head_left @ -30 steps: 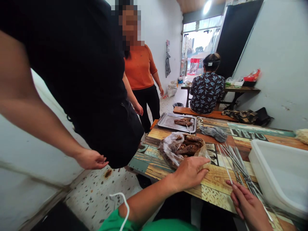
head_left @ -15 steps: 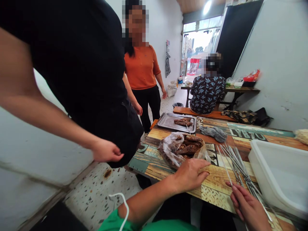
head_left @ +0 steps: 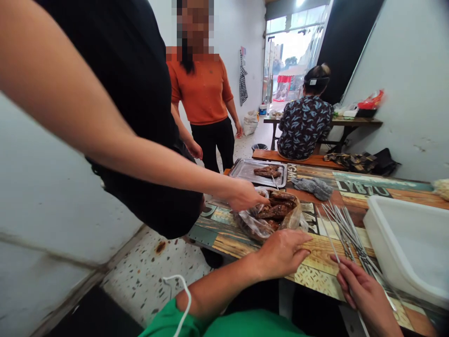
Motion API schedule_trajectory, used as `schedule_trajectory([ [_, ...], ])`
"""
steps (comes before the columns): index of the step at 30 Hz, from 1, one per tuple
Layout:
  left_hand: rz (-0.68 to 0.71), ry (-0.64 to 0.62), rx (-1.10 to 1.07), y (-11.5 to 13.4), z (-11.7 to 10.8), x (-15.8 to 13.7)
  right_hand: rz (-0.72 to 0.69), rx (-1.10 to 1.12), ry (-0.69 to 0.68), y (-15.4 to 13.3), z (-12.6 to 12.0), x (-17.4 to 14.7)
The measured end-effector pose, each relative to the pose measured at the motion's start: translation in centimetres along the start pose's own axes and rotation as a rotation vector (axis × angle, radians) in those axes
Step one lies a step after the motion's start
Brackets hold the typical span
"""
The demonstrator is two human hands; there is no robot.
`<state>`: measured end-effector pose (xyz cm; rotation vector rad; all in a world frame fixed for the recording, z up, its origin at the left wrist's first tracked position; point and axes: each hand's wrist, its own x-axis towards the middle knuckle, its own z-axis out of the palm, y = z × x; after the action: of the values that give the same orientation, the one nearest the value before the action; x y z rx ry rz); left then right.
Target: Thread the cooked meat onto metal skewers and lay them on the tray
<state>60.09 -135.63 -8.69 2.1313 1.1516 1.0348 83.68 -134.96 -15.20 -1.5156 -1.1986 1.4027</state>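
A pale-walled room with a speckled floor runs back to a bright doorway, and in front of me stands a table (head_left: 315, 262) topped with patchwork painted planks. My left hand (head_left: 282, 252) lies flat and unclenched on the near edge of that table, fingers stretched out, grasping nothing, its fingertips just beside a clear plastic bag of dark cooked meat (head_left: 275, 213). My right hand (head_left: 366, 297) is at the near right edge, partly cut off by the bottom of the picture; its fingers are loosely curled about one thin metal skewer (head_left: 333, 248), though I cannot tell for sure whether they pinch it or only rest on it. The bundle of skewers (head_left: 345, 229) fans out toward the middle of the table; they overlap too much to count. A co-worker's hand (head_left: 242, 194) reaches in from the left edge to the bag's open mouth, and that arm and a black shirt hide much of the left of the view. At the far left corner sits one steel tray (head_left: 245, 171) with a few dark pieces on it; next to it lies one grey cloth (head_left: 315, 187). One white tub (head_left: 403, 234) is cut off by the right edge. I count three other people: the one in black, one in orange (head_left: 203, 89) standing behind, and one seated (head_left: 305, 124) with their back to me at a second table.
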Motion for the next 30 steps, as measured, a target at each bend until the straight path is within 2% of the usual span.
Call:
schedule_trajectory([
  [7, 0.003, -0.034, 0.007, 0.2, 0.6, -0.2, 0.001, -0.017, -0.014, 0.7, -0.6, 0.2],
  [10, -0.018, -0.060, 0.025, -0.2, 0.1, -0.1, -0.005, -0.014, -0.012, 0.8, -0.7, 0.1],
  [13, -0.129, -0.074, 0.138, -1.6, -1.5, 0.9, -0.014, -0.015, -0.012, 0.7, -0.6, -0.1],
  [16, -0.323, -0.053, 0.334, -3.5, -3.4, 3.0, -0.022, -0.014, -0.002, 0.4, -0.3, -0.2],
  [20, -0.458, -0.166, 0.533, -4.9, -4.2, 5.5, -0.043, -0.018, 0.002, -0.1, -0.1, -0.5],
  [23, -0.467, -0.238, 0.611, -5.0, -3.6, 6.2, -0.048, -0.013, -0.003, -0.5, 0.2, -1.0],
  [30, -0.439, -0.263, 0.662, -4.6, -3.4, 6.3, -0.028, -0.028, 0.003, -0.9, 0.2, -0.7],
])
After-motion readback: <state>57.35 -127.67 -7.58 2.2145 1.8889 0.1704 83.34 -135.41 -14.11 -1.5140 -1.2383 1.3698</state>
